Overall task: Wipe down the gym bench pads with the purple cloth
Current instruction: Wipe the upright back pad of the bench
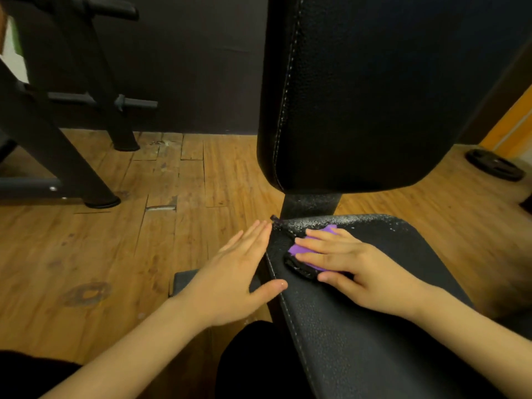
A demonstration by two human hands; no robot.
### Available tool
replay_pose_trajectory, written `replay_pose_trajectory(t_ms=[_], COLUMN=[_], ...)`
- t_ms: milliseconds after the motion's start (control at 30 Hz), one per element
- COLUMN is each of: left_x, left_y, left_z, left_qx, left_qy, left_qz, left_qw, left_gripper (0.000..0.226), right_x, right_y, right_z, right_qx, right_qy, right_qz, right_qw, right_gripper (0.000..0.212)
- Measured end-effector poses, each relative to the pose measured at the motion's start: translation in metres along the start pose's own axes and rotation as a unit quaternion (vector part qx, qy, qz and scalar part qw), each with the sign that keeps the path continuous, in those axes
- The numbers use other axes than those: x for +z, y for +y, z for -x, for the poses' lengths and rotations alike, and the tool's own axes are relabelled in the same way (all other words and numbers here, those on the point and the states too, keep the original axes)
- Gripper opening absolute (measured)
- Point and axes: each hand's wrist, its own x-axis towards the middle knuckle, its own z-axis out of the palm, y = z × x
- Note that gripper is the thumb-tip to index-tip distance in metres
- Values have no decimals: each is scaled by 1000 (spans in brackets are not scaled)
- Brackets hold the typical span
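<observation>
The black seat pad (374, 326) of the gym bench runs from the lower right toward the centre, its far end dusted with white specks. The upright back pad (359, 96) rises behind it. My right hand (354, 269) lies flat on the purple cloth (300, 249), which has a black edge, pressing it onto the seat pad near the far left corner. My left hand (239, 272) has straight fingers held along the pad's left edge, with the thumb touching the pad's side.
A black metal rack frame (57, 116) stands at the left on the wooden floor (129, 240). A black weight plate (493, 164) lies on the floor at the right. The bench's metal post (309, 204) joins the two pads.
</observation>
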Motion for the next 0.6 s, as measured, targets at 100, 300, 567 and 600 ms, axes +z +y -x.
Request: replay_pose_trajectory(t_ms=[100, 300, 567, 600], left_x=[-10, -6, -1, -1], left_y=[-5, -14, -17, -17], left_z=[-4, -5, -6, -5], left_qx=[21, 2, 4, 5], left_qy=[-39, -67, -54, -51], left_qz=[4, 55, 78, 76], left_qw=[999, 996, 995, 996], left_gripper=[97, 111, 127, 127], right_x=[-1, 11, 4, 5], right_y=[-3, -24, -5, -5], right_z=[-23, 10, -54, -54], right_qx=[5, -40, 72, 74], right_qy=[6, -1, 30, 22], right_qz=[-9, 49, 47, 53], right_qw=[1000, 998, 996, 996], right_gripper=[43, 43, 40, 41])
